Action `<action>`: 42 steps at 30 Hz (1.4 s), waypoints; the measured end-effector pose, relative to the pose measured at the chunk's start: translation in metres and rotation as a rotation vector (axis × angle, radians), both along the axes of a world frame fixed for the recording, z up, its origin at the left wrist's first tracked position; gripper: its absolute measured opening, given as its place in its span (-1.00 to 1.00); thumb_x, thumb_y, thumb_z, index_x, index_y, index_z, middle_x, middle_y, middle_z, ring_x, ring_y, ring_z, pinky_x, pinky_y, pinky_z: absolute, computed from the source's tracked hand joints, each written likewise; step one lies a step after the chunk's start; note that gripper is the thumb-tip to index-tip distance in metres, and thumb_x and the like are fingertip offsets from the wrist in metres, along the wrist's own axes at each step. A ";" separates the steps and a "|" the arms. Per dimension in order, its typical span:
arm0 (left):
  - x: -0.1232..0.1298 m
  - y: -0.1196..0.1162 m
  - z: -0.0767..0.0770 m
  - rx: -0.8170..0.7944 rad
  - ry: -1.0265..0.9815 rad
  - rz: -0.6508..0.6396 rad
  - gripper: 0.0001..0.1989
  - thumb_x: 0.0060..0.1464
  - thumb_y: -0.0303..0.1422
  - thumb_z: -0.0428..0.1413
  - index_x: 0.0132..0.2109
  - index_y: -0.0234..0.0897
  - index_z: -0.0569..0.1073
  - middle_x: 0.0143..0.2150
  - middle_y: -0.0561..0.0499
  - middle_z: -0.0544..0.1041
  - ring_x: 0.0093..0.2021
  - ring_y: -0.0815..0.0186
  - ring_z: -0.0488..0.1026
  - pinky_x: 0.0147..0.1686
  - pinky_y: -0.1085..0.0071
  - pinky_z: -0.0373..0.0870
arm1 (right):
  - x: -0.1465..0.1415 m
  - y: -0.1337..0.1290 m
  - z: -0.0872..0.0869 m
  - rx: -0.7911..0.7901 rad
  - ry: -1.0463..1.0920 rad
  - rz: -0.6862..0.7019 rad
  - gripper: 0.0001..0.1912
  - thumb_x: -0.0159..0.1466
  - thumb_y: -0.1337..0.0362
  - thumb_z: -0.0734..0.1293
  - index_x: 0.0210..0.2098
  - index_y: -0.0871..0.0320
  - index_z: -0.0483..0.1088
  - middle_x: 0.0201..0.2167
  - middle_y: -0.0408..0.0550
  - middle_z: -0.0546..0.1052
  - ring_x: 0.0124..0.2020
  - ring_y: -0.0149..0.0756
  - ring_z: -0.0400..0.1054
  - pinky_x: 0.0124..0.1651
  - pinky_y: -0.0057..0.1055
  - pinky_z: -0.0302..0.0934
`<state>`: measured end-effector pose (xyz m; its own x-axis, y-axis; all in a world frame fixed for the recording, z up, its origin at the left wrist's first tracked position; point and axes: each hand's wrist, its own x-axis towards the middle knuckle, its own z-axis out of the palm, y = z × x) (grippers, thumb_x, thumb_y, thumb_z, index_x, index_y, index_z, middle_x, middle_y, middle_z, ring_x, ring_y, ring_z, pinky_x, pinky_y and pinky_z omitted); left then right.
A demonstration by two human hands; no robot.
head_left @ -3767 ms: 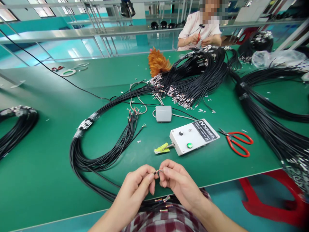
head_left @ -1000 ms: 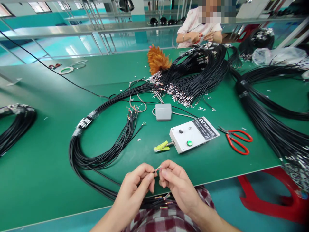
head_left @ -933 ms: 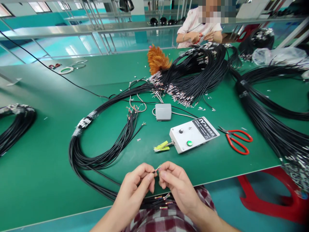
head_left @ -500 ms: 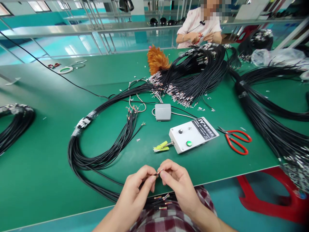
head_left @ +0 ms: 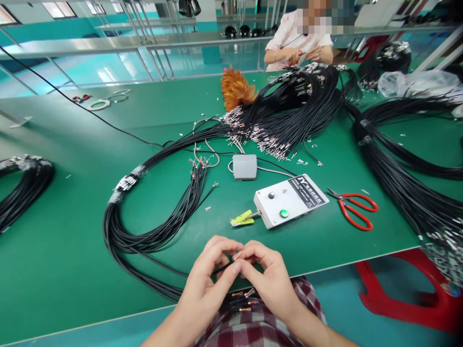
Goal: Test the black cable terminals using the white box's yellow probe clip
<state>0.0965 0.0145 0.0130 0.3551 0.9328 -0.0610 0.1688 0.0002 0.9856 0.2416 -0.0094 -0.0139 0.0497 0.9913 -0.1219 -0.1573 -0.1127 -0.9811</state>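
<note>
My left hand point(head_left: 210, 274) is closed on a black cable near its stripped end. Fine coloured wires point(head_left: 238, 256) stick out between the fingertips, pinched by my right hand point(head_left: 269, 279). Both hands are at the table's front edge, their thumbs close together. More cable ends point(head_left: 246, 302) with coloured wires hang below them, over my lap. Beyond the hands stands a white box point(head_left: 285, 205) with a knob, a green button and a yellow clip-like piece point(head_left: 242, 219). A black cable bundle point(head_left: 119, 241), banded with tape, curves at the left.
Red-handled scissors point(head_left: 358, 209) lie right of the box, and a grey pedal point(head_left: 244, 167) behind it. Large cable heaps point(head_left: 300, 106) and an orange feather duster point(head_left: 237, 89) are farther back. A person point(head_left: 300, 46) works across the green table point(head_left: 72, 270). A red stool point(head_left: 408, 294) is at right.
My fingertips have come closer together, the left ones moving up and right toward the right hand. The coloured wires now show a little higher between them.
</note>
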 end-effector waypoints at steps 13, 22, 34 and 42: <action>0.007 0.004 0.005 -0.280 -0.293 0.140 -0.80 0.12 -0.28 0.22 -0.35 -0.32 0.43 -0.35 0.07 0.42 -0.53 0.43 0.41 -0.48 0.45 0.39 | 0.003 0.004 0.015 -0.011 0.030 0.049 -0.80 0.23 0.27 0.37 -0.52 0.14 0.40 -0.55 -0.19 0.46 -0.50 -0.41 0.32 -0.36 -0.44 0.22; 0.006 0.005 0.000 -0.186 -0.150 0.016 -0.84 0.10 -0.33 0.23 -0.16 -0.27 0.54 -0.27 0.02 0.43 -0.43 0.42 0.39 -0.40 0.48 0.36 | 0.005 0.003 0.007 -0.047 -0.049 0.029 -0.79 0.17 0.20 0.41 -0.51 0.16 0.39 -0.54 -0.20 0.41 -0.46 -0.41 0.25 -0.34 -0.44 0.17; 0.002 -0.007 -0.020 0.264 0.151 0.049 -0.85 0.24 -0.50 0.03 -0.23 -0.21 0.46 -0.27 0.02 0.45 -0.42 0.38 0.43 -0.39 0.46 0.39 | 0.029 0.012 0.017 0.037 -0.482 0.230 -0.84 0.26 0.35 0.31 -0.48 0.11 0.36 -0.47 -0.19 0.43 -0.43 -0.39 0.31 -0.33 -0.44 0.15; 0.000 0.001 -0.026 0.232 0.235 -0.051 -0.87 0.28 -0.46 0.02 -0.22 -0.20 0.44 -0.32 0.03 0.50 -0.33 0.32 0.45 -0.30 0.47 0.36 | 0.036 0.015 0.014 0.031 -0.586 0.288 -0.84 0.26 0.35 0.28 -0.46 0.11 0.35 -0.46 -0.22 0.42 -0.43 -0.42 0.30 -0.34 -0.47 0.10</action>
